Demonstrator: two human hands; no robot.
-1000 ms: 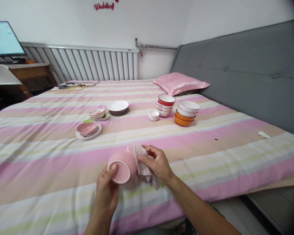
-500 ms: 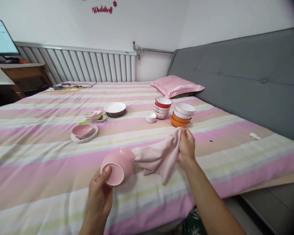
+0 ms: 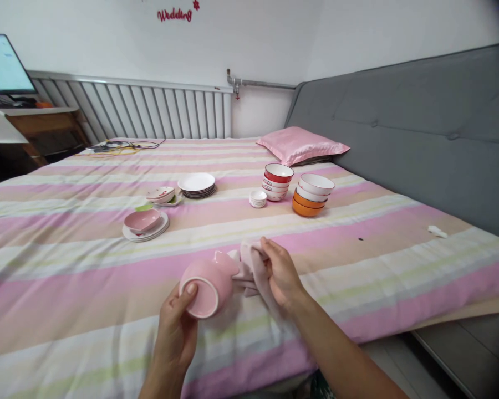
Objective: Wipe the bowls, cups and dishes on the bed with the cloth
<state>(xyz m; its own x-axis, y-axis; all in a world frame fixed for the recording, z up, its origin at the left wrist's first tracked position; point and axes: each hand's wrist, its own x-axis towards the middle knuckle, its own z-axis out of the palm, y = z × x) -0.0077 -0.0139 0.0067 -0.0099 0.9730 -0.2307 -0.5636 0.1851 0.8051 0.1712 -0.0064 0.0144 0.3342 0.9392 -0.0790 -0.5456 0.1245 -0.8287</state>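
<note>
A pink bowl with small ear-like points on its rim is tipped on its side, its round base turned toward me. My left hand grips it, the thumb pressed on the base and the fingers hidden behind. Close by on the right, my right hand pinches a pale pink cloth. Part of the cloth reaches the bowl's rim, and the bowl hides whether any of it lies inside. Both hands are above the striped bed cover.
Beyond my hands stand a pink bowl on white plates, stacked plates, small white dishes, red-and-white bowls and white and orange bowls. A pink pillow lies near the grey headboard.
My right hand has moved left and down toward the bowl, bunching the cloth that was stretched out before. The bowl in my left hand has shifted slightly right.
</note>
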